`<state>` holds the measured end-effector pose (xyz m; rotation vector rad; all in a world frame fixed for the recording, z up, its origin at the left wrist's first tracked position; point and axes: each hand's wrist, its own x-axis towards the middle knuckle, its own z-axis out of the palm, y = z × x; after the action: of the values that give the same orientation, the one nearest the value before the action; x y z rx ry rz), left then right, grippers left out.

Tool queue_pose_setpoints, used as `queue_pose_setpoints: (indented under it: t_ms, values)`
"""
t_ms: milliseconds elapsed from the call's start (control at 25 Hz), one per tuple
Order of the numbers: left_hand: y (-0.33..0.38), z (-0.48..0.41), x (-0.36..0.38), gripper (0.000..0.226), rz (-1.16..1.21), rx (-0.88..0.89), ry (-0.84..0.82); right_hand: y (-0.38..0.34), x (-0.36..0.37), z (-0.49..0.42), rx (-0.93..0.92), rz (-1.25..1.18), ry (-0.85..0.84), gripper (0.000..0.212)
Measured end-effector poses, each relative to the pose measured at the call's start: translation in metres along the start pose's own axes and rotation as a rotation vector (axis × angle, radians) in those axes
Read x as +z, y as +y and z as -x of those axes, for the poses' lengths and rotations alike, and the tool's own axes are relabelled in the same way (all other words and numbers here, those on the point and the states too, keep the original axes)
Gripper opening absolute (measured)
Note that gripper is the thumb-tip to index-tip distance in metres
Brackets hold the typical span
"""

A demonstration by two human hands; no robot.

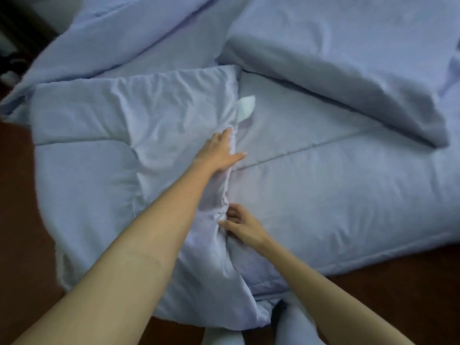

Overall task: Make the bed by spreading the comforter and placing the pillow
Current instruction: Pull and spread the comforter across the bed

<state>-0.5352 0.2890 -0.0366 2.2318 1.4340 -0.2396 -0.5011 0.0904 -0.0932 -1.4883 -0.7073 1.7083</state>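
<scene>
Two hands on the pale blue comforter point(336, 190), which lies spread out, its near edge by the dark floor point(22, 220) and its left part folded over. Left hand point(219, 153) rests flat on the fold, fingers straight. Right hand point(240, 224) pinches the same fold, closer in. Pillow point(336, 53) sits toward the comforter's far right corner.

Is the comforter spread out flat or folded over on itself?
Folded: one side of the comforter lies doubled over the rest; the left hand rests on the fold's edge, the right hand pinches it.
</scene>
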Motion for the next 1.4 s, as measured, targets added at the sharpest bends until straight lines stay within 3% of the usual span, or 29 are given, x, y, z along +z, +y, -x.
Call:
queue_pose_setpoints:
  t_ms: [80, 160, 320, 400, 480, 560, 680, 840, 1000, 1160, 1280, 1400]
  values:
    - [-0.004, -0.008, 0.012, 0.089, -0.287, 0.069, -0.045, 0.006, 0.011, 0.001, -0.026, -0.048, 0.067, 0.044]
    - [-0.017, -0.005, 0.013, 0.075, -0.405, 0.117, 0.086, 0.003, 0.024, 0.002, -0.032, -0.027, 0.108, 0.059]
    - [-0.070, 0.016, -0.038, 0.065, -0.116, 0.341, 0.285, -0.007, 0.062, 0.018, -0.061, 0.171, 0.102, 0.074]
    - [-0.108, 0.043, -0.069, 0.051, -0.120, 0.369, 0.399, -0.016, 0.078, 0.023, -0.115, 0.274, 0.106, 0.073]
    - [-0.149, 0.081, -0.089, 0.040, -0.144, 0.215, 0.482, -0.028, 0.094, 0.030, -0.170, 0.439, 0.086, 0.072]
    - [-0.182, 0.122, -0.100, 0.043, -0.135, -0.054, 0.501, -0.038, 0.111, 0.040, -0.182, 0.588, 0.043, 0.070]
    - [-0.219, 0.204, -0.109, 0.045, 0.047, -0.437, 0.627, -0.032, 0.146, 0.072, -0.237, 0.786, -0.016, 0.065]
    - [-0.259, 0.332, -0.098, 0.035, 0.231, -0.619, 1.032, -0.004, 0.196, 0.125, -0.342, 0.882, -0.108, 0.054]
    - [-0.309, 0.452, -0.054, 0.052, 0.361, -0.839, 1.246, 0.036, 0.246, 0.165, -0.440, 1.032, -0.203, 0.038]
    - [-0.344, 0.549, 0.003, 0.057, 0.477, -1.040, 1.303, 0.075, 0.293, 0.186, -0.435, 1.144, -0.324, 0.036]
    - [-0.365, 0.602, 0.048, 0.054, 0.463, -1.193, 1.278, 0.102, 0.322, 0.197, -0.423, 1.189, -0.427, 0.035]
    - [-0.401, 0.632, 0.095, 0.049, 0.461, -1.225, 1.167, 0.133, 0.338, 0.204, -0.349, 1.219, -0.484, 0.029]
